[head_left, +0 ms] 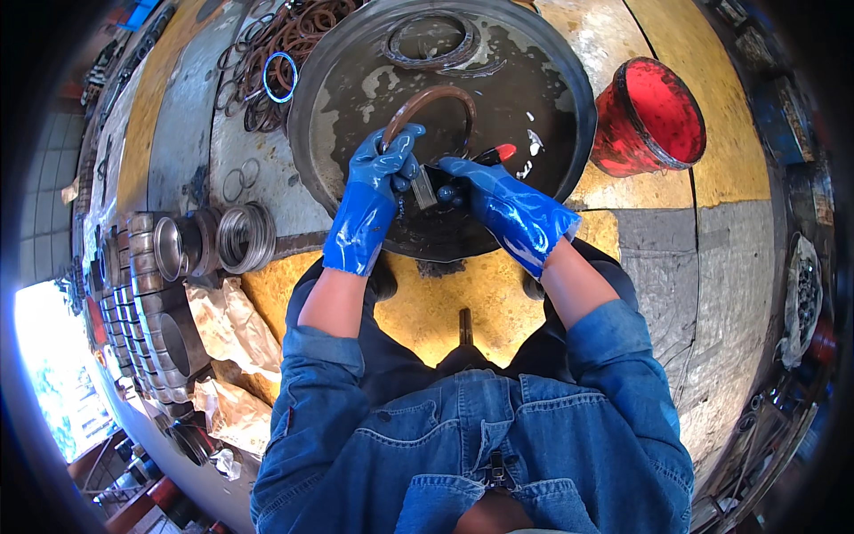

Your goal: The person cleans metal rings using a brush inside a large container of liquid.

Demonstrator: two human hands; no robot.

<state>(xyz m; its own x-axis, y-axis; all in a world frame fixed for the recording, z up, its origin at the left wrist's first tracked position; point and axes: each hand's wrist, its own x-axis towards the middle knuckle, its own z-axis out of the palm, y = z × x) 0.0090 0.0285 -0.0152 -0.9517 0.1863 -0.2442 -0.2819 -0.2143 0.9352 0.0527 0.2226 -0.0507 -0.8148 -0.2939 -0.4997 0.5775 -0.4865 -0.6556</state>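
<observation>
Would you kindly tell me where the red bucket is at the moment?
In the head view, the red bucket is at the upper right, just right of the large round pan and beyond the gloved right hand.

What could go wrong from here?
1. Slip: the left hand holds the brown ring in a shiny, wet-looking glove; it might drop into the pan.
2. Snag: the right hand, at the red-ended tool, works close to the left; a slip could catch those fingers.
</observation>
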